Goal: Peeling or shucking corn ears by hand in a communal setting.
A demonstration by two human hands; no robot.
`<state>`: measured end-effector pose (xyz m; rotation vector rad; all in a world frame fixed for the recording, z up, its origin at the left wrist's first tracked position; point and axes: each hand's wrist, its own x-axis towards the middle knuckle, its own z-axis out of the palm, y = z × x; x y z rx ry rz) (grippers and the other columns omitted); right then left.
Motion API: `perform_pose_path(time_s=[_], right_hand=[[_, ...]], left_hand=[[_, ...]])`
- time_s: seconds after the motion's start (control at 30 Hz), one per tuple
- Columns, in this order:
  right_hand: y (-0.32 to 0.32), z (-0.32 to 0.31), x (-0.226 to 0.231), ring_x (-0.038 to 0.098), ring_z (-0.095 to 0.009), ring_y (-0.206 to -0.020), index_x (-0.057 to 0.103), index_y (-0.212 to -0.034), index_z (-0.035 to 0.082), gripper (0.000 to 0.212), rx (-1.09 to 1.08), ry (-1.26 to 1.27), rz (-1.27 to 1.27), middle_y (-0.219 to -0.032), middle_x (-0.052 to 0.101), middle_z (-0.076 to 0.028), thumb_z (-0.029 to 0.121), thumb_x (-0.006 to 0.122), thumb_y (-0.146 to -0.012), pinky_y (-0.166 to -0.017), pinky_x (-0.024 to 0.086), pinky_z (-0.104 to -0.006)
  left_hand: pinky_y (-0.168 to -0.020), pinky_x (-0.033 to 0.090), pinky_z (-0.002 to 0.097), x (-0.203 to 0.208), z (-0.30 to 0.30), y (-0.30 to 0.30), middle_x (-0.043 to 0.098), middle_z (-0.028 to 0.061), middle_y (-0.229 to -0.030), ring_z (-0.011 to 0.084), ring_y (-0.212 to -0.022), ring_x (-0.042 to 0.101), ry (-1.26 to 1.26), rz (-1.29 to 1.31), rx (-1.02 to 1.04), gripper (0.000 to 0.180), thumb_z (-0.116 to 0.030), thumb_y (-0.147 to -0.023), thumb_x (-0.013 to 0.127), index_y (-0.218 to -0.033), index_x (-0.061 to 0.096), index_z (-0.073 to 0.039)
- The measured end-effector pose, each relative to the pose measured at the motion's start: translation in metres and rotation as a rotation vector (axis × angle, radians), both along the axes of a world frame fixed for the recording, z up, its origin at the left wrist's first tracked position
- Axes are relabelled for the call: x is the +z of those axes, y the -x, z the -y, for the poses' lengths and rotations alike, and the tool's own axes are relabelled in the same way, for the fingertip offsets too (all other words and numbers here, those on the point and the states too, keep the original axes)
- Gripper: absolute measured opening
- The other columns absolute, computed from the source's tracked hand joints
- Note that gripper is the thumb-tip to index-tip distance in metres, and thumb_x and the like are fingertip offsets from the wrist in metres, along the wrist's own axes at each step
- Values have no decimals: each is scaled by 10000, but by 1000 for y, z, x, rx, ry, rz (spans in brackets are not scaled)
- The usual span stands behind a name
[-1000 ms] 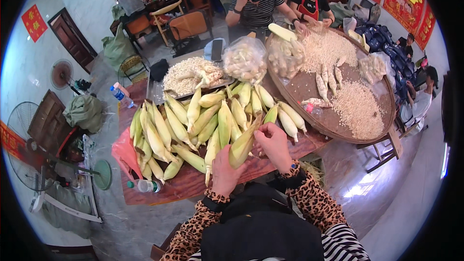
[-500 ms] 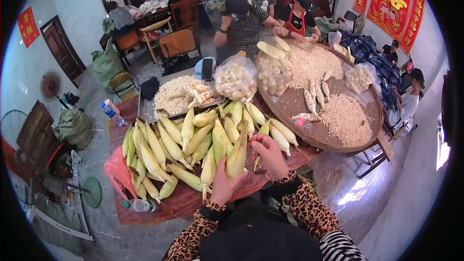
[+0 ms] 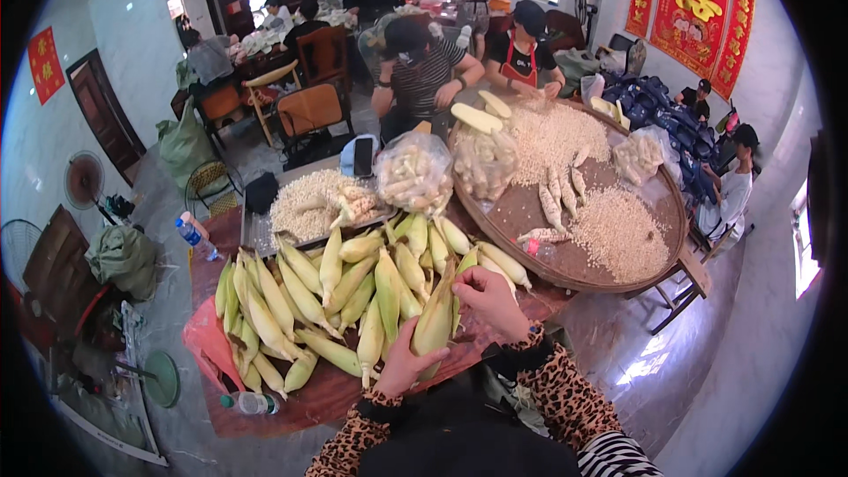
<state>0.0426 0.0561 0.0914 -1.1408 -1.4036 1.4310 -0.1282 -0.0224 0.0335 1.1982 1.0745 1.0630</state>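
Observation:
My left hand (image 3: 406,362) is wrapped round the lower part of an ear of corn (image 3: 435,322) in its pale green husk, the tip pointing up and away. Beside that ear's upper part, my right hand (image 3: 495,302) has thumb and fingertips pinched together on a strip of green husk (image 3: 457,305). Both sleeves are leopard print. A heap of unshelled corn ears (image 3: 309,287) spreads over the reddish wooden table (image 3: 336,397) to the left of and beyond my hands.
Behind the heap, a metal tray (image 3: 256,234) holds loose kernels. A bag of cobs (image 3: 415,174) is next to it. On the right, a round woven tray (image 3: 574,281) carries kernels and cobs. Bottles (image 3: 199,240) stand or lie left. Two people (image 3: 420,79) sit across the table.
The view has shifted slightly. My right hand has gone from beside the ear's tip to lower along its side, and a green husk strip now stands apart from the ear there.

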Motion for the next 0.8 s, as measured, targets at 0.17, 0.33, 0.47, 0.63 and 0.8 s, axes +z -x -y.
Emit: perform_pose_path(time_s=[0.17, 0.33, 0.47, 0.63, 0.8], right_hand=[[3, 2, 2, 529, -52, -615, 557, -862, -7, 155, -139, -54, -78, -715, 568, -13, 145, 578, -837, -546, 429, -201], [3, 1, -13, 528, -81, -590, 592, -840, 10, 169, -162, -18, 85, -671, 570, -3, 178, 578, -832, -546, 442, -239], [21, -4, -3, 518, -58, -521, 575, -820, 29, 197, -138, 40, 8, -630, 551, -7, 226, 583, -831, -468, 412, -220], [12, -3, -12, 543, -104, -483, 592, -782, 24, 206, -183, 74, 92, -615, 583, -44, 229, 609, -773, -450, 433, -268], [19, -3, -25, 515, -79, -482, 570, -757, 28, 224, -256, -1, 123, -574, 539, -13, 246, 608, -787, -425, 404, -234]], left_hand=[[-884, 404, 378, -5, -6, -8, 519, 180, -1089, 313, -1012, 509, -272, -535, 329, 672, -264, -672, 756, -1190, 431, 13], [-884, 361, 467, -33, -11, -4, 511, 191, -1079, 377, -1026, 459, -509, -818, 412, 699, -268, -597, 778, -1158, 459, 0], [-893, 383, 448, -21, -6, -5, 533, 260, -1097, 407, -1013, 492, -390, -868, 480, 605, -298, -718, 715, -1161, 491, 48], [-896, 376, 444, -13, -5, -7, 511, 258, -1137, 400, -1049, 474, -343, -922, 409, 589, -271, -738, 697, -1173, 476, 59], [-880, 391, 426, -24, 3, -8, 507, 242, -1126, 393, -1015, 491, -409, -864, 426, 551, -184, -731, 707, -1169, 481, 62]])
